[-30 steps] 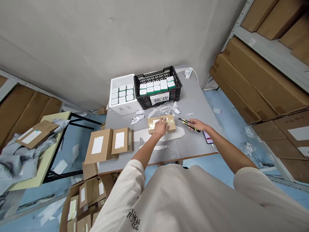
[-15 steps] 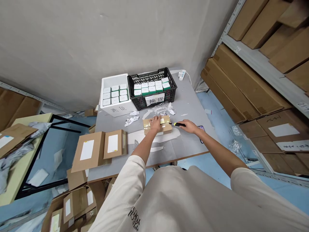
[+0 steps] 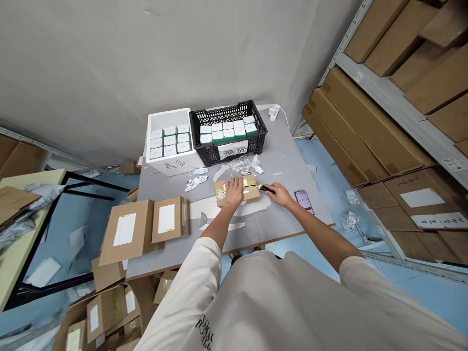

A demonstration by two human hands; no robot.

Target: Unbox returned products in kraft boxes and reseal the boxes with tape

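Observation:
A small taped cardboard box (image 3: 250, 196) lies on white paper at the middle of the table. My left hand (image 3: 234, 191) rests over its left part with fingers bent across the top, holding it down. In my right hand (image 3: 280, 195) is a utility knife (image 3: 266, 188) with a black and yellow handle, its fingers wrapped round the grip. The knife's front end is at the box's right side, over the taped top; I cannot tell how deep the blade sits. Crumpled clear plastic wrap (image 3: 242, 165) and paper scraps (image 3: 196, 183) lie behind and left of the box.
A white foam box (image 3: 174, 165) and a black crate (image 3: 230, 151), both holding small white-and-green boxes, stand at the back. Two labelled cartons (image 3: 126, 229) sit on the left. A phone (image 3: 304, 201) lies to the right. Shelves of cartons (image 3: 369, 131) flank the table.
My right hand has moved slightly left with the knife, closer to the box. More of the phone's screen shows now. My left hand stays on the box; the whole view has shifted a little.

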